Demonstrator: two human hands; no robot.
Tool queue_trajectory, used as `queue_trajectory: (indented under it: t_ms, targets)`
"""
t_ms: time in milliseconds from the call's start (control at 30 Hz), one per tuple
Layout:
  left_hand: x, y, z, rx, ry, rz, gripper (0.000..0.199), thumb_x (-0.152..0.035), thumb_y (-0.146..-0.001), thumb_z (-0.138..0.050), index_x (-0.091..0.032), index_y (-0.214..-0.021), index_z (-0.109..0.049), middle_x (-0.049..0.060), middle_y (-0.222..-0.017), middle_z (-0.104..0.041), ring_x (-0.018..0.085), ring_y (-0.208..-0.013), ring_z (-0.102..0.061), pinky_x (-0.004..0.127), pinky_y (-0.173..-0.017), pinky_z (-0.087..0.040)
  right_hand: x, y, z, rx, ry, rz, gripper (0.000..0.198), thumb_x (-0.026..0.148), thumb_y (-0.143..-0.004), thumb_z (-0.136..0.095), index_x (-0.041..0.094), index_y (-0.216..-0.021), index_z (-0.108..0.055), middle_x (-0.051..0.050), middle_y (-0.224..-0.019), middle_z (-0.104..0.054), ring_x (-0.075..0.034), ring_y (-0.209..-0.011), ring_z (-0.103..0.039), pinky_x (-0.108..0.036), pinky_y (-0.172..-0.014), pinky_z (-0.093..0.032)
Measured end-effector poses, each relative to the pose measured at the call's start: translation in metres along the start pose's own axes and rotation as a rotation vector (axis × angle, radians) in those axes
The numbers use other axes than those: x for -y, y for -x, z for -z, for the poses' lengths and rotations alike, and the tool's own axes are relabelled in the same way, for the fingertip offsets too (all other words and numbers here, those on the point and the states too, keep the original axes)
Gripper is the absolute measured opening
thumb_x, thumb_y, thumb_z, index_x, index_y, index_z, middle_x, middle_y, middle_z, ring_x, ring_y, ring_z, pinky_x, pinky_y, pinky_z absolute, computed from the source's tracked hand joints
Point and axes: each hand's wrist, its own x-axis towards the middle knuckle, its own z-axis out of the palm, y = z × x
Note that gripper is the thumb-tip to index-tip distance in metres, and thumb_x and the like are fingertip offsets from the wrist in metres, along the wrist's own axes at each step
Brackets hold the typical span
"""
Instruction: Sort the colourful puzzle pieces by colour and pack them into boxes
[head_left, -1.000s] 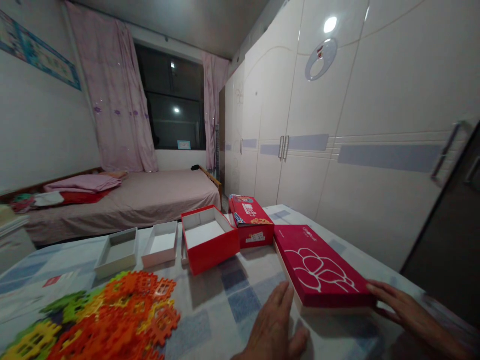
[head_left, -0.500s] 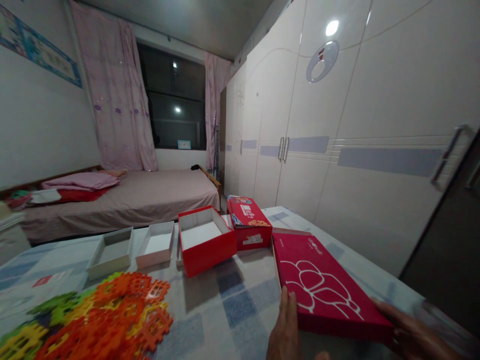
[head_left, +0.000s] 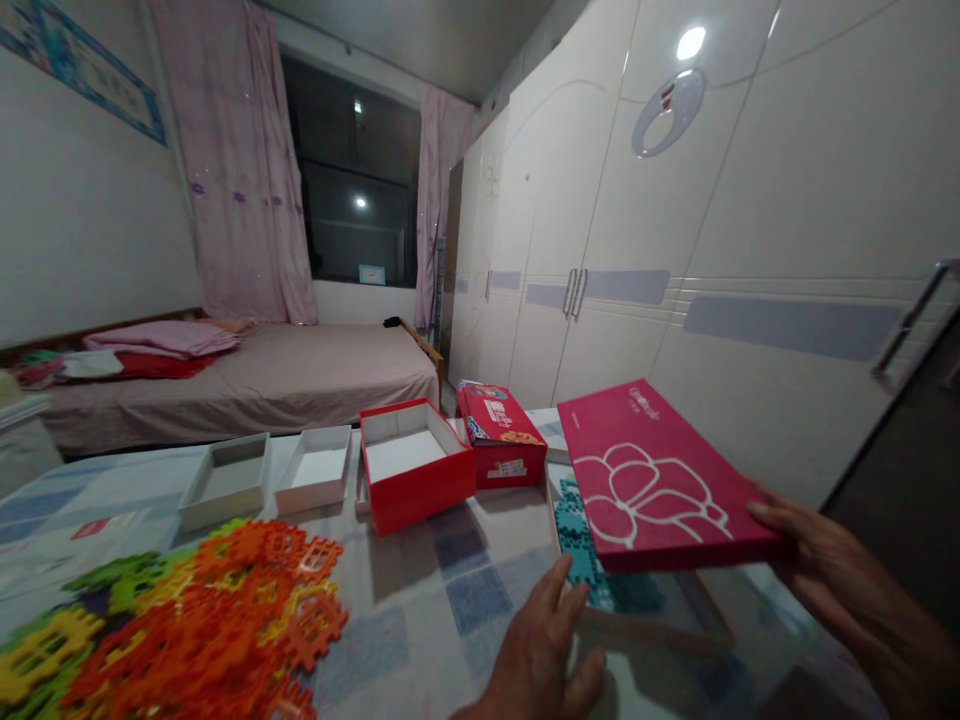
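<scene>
My right hand grips the right edge of a crimson box lid with white flower outlines, holding it raised and tilted. Beneath the lid lies a shallow box base, partly covered by it, with teal plastic building pieces inside. My left hand is at the base's near left corner, fingers apart and holding nothing; whether the fingertips touch the base I cannot tell. To the left, a heap of orange, yellow and green interlocking plastic pieces lies on the checked tablecloth.
Behind the hands stand a red open box, a closed red printed box, a small white box and a grey-white tray box. A bed and a white wardrobe are beyond the table.
The crimson lid has been lifted off its base by my right hand, exposing the teal pieces. My left hand has come off the lid and now is lower, beside the base.
</scene>
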Motion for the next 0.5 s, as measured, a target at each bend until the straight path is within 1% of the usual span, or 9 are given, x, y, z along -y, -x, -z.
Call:
queue_trajectory:
  t_ms: [67,133,167,233,267,333,400,467,500]
  targets:
    - [0.003,-0.009,0.004,0.088,-0.173,-0.081,0.053,-0.022,-0.073,-0.061,-0.018,-0.124,-0.048,0.014,-0.141,-0.041,0.029,-0.126,-0.042,0.041,-0.101,-0.041,0.012,-0.025,-0.018,0.016,0.004,0.135,0.071,0.019,-0.044,-0.074,0.017,-0.113,-0.06,-0.009,-0.108,-0.068,-0.023,-0.087,-0.067,-0.023,-0.067,-0.059]
    - [0.004,-0.022,0.005,0.144,-0.337,-0.123,0.035,-0.023,-0.076,-0.061,-0.018,-0.11,-0.056,0.01,-0.119,-0.06,0.026,-0.109,-0.053,0.037,-0.089,-0.048,0.017,-0.054,-0.04,0.011,0.066,0.275,0.068,0.021,-0.053,-0.07,0.013,-0.119,-0.057,-0.009,-0.113,-0.065,-0.018,-0.086,-0.066,-0.019,-0.069,-0.056]
    - [0.005,-0.029,0.003,0.16,-0.418,-0.13,0.024,-0.022,-0.079,-0.059,-0.017,-0.102,-0.059,0.009,-0.105,-0.065,0.024,-0.1,-0.056,0.034,-0.082,-0.05,0.018,-0.069,-0.051,0.001,0.129,0.339,0.067,0.022,-0.057,-0.068,0.012,-0.122,-0.055,-0.009,-0.117,-0.063,-0.017,-0.088,-0.065,-0.018,-0.071,-0.055]
    - [0.007,-0.043,-0.004,0.182,-0.56,-0.146,0.007,-0.018,-0.082,-0.056,-0.014,-0.085,-0.061,0.007,-0.084,-0.066,0.021,-0.085,-0.057,0.03,-0.07,-0.048,0.017,-0.096,-0.072,-0.054,0.276,0.464,0.066,0.024,-0.061,-0.064,0.011,-0.124,-0.054,-0.009,-0.12,-0.061,-0.018,-0.091,-0.063,-0.022,-0.075,-0.054]
    - [0.008,-0.048,-0.01,0.194,-0.605,-0.176,0.007,-0.017,-0.081,-0.056,-0.014,-0.078,-0.061,0.006,-0.078,-0.066,0.02,-0.079,-0.057,0.029,-0.065,-0.045,0.016,-0.109,-0.081,-0.079,0.347,0.512,0.065,0.025,-0.061,-0.063,0.011,-0.124,-0.055,-0.009,-0.119,-0.061,-0.019,-0.09,-0.063,-0.025,-0.075,-0.055]
    - [0.008,-0.056,-0.024,0.232,-0.636,-0.266,0.012,-0.018,-0.079,-0.06,-0.014,-0.067,-0.059,0.005,-0.067,-0.063,0.018,-0.065,-0.054,0.028,-0.056,-0.04,0.015,-0.129,-0.097,-0.11,0.449,0.576,0.065,0.026,-0.061,-0.061,0.011,-0.124,-0.055,-0.009,-0.114,-0.063,-0.021,-0.087,-0.063,-0.029,-0.074,-0.055]
    - [0.004,-0.057,-0.039,0.294,-0.616,-0.358,0.021,-0.021,-0.078,-0.063,-0.015,-0.059,-0.056,0.003,-0.056,-0.059,0.014,-0.052,-0.046,0.028,-0.049,-0.034,0.015,-0.144,-0.111,-0.102,0.52,0.62,0.067,0.026,-0.062,-0.059,0.01,-0.127,-0.053,-0.009,-0.111,-0.064,-0.021,-0.085,-0.063,-0.032,-0.076,-0.054]
    - [-0.004,-0.052,-0.049,0.334,-0.573,-0.41,0.023,-0.022,-0.077,-0.064,-0.016,-0.057,-0.055,0.002,-0.052,-0.056,0.013,-0.048,-0.045,0.027,-0.047,-0.034,0.015,-0.155,-0.123,-0.101,0.621,0.682,0.068,0.025,-0.063,-0.056,0.008,-0.128,-0.051,-0.01,-0.111,-0.063,-0.022,-0.089,-0.062,-0.035,-0.082,-0.052]
    - [-0.01,-0.047,-0.052,0.343,-0.549,-0.429,0.02,-0.022,-0.078,-0.064,-0.017,-0.06,-0.057,0.003,-0.056,-0.058,0.013,-0.051,-0.049,0.026,-0.048,-0.037,0.015,-0.159,-0.13,-0.109,0.693,0.718,0.066,0.025,-0.064,-0.055,0.009,-0.128,-0.052,-0.011,-0.112,-0.062,-0.023,-0.092,-0.061,-0.036,-0.086,-0.05]
